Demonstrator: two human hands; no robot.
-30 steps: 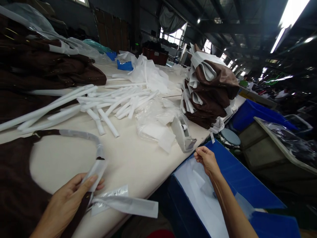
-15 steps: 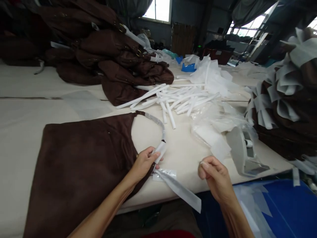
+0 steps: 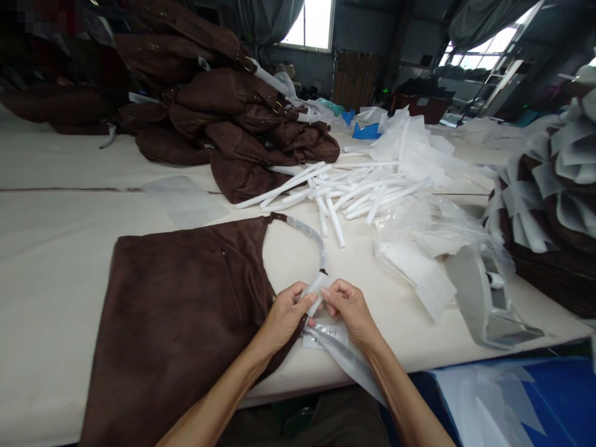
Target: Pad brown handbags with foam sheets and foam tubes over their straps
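Observation:
A dark brown bag (image 3: 186,323) lies flat on the pale table, its curved shoulder strap (image 3: 321,243) reaching right and partly covered in clear-white wrapping. My left hand (image 3: 286,313) is closed around the strap's lower part, holding a white wrapping sheet (image 3: 318,292) around it. Against the sheet's right side press the pinched thumb and fingers of my right hand (image 3: 349,307); whatever they hold is too small to make out. From below the strap a loose white strip (image 3: 356,366) hangs over the table edge. A clear printed packet (image 3: 321,337) lies under the strap.
White foam-like tubes (image 3: 344,192) lie heaped beyond the bag, with brown bags (image 3: 223,99) piled behind. To the right are a plastic bag with white sheets (image 3: 414,261) and a grey tape dispenser (image 3: 470,292). Wrapped brown bags (image 3: 540,211) are stacked at far right.
My right hand has moved left from beside the dispenser to the wrapped strap, meeting my left hand. My left hand keeps its hold. The view has shifted slightly left.

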